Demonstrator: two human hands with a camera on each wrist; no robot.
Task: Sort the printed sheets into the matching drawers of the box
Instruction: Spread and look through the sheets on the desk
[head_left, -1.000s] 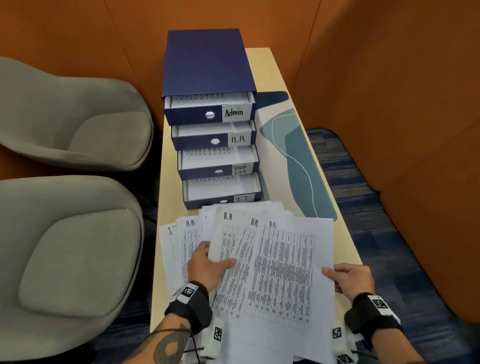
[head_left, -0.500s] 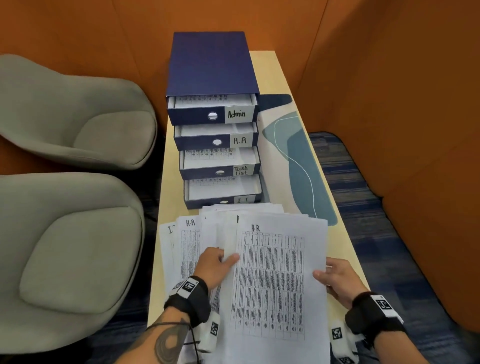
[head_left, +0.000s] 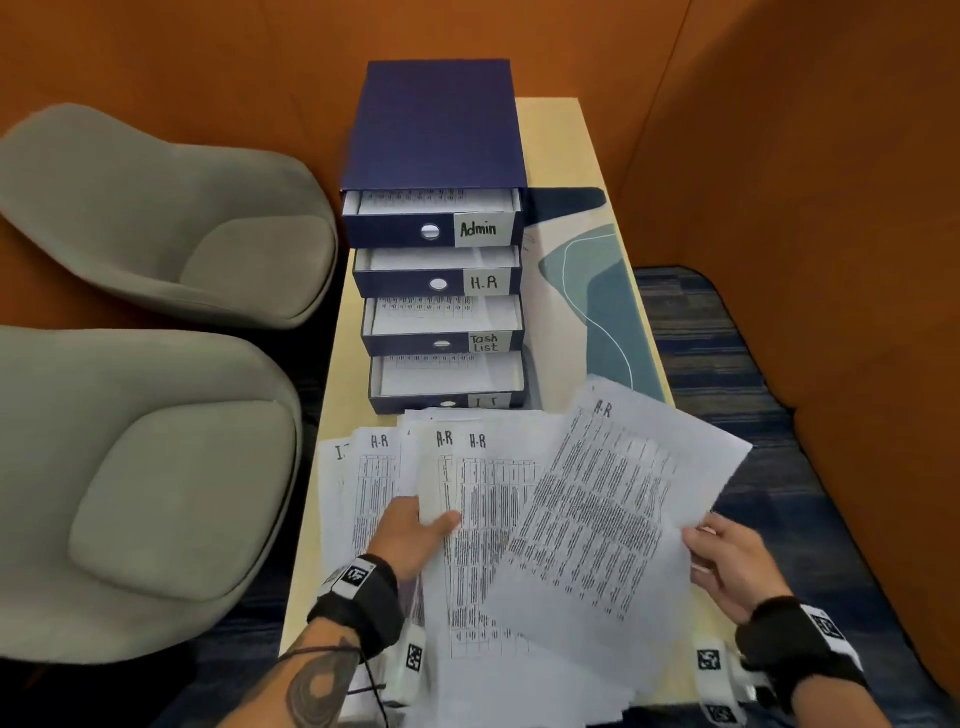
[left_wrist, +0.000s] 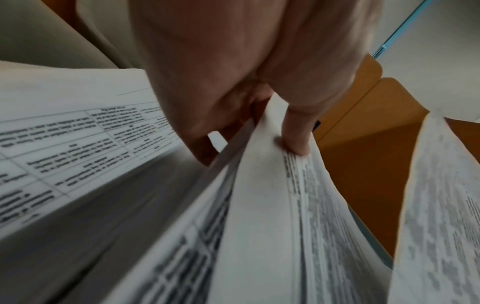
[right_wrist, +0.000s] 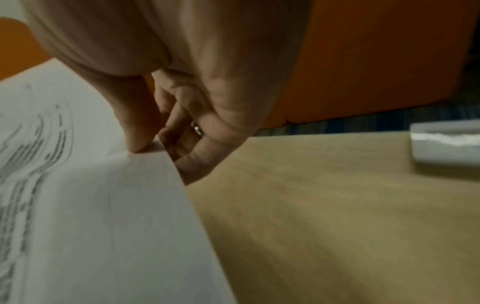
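Observation:
A dark blue drawer box (head_left: 436, 124) stands on the table with its drawers pulled out in steps, labelled Admin (head_left: 480, 228), H.R (head_left: 485, 283), Task List (head_left: 485, 343) and I T (head_left: 491, 401). Printed sheets (head_left: 467, 545) lie fanned in front of it, most headed H.R. My right hand (head_left: 727, 556) pinches the right edge of one H.R sheet (head_left: 608, 509), tilted and lifted over the fan. My left hand (head_left: 415, 535) holds several sheets, thumb on top. The left wrist view shows the thumb (left_wrist: 296, 131) on the sheets (left_wrist: 259, 205); the right wrist view shows my hand (right_wrist: 166, 139) pinching the sheet (right_wrist: 91, 205).
Two grey armchairs (head_left: 156, 218) (head_left: 145, 483) stand to the left of the narrow wooden table (head_left: 561, 135). A blue and cream mat (head_left: 597, 301) lies right of the box. Orange walls (head_left: 805, 208) close in behind and at the right.
My right hand has drawn the top H.R sheet to the right and turned it clockwise, away from the fan. My left hand stays on the remaining sheets.

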